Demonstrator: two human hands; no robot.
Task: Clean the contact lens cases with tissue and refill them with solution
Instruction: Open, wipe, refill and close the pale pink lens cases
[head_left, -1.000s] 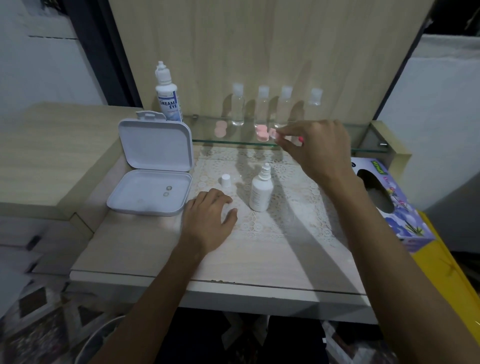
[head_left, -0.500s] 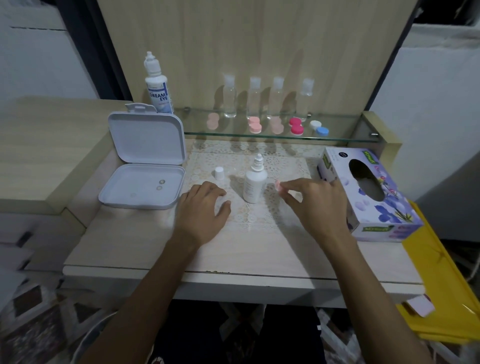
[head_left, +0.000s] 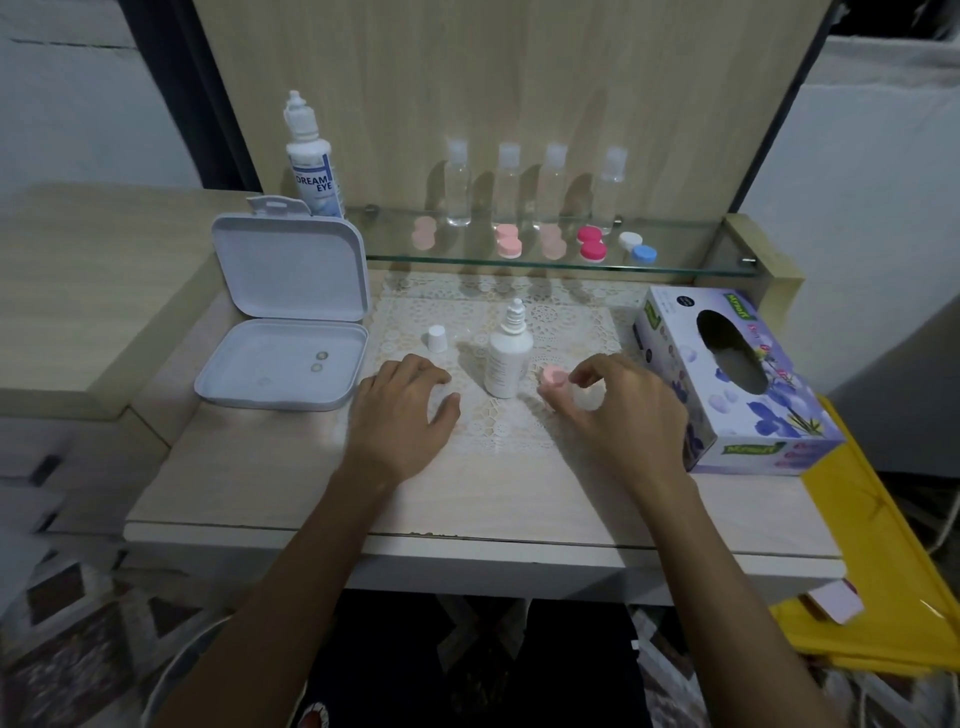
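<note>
My right hand (head_left: 618, 410) pinches a pale pink contact lens case (head_left: 554, 376) low over the lace mat, just right of the small white solution bottle (head_left: 508, 358). The bottle stands upright and uncapped; its white cap (head_left: 437, 338) sits to its left. My left hand (head_left: 404, 410) rests palm down on the mat, holding nothing. Several more lens cases lie on the glass shelf (head_left: 675, 270): light pink (head_left: 508, 242), dark pink (head_left: 592, 243), white and blue (head_left: 638, 248). The tissue box (head_left: 727, 384) sits at the right.
An open white plastic box (head_left: 283, 332) with two small lenses inside lies at the left. A large solution bottle (head_left: 310, 156) stands behind it. Several clear bottles (head_left: 506, 184) line the shelf. A yellow surface (head_left: 883, 561) lies right of the table.
My right hand came down from the glass shelf with the pale pink case and brought it to the mat beside the small bottle. The left hand stayed put.
</note>
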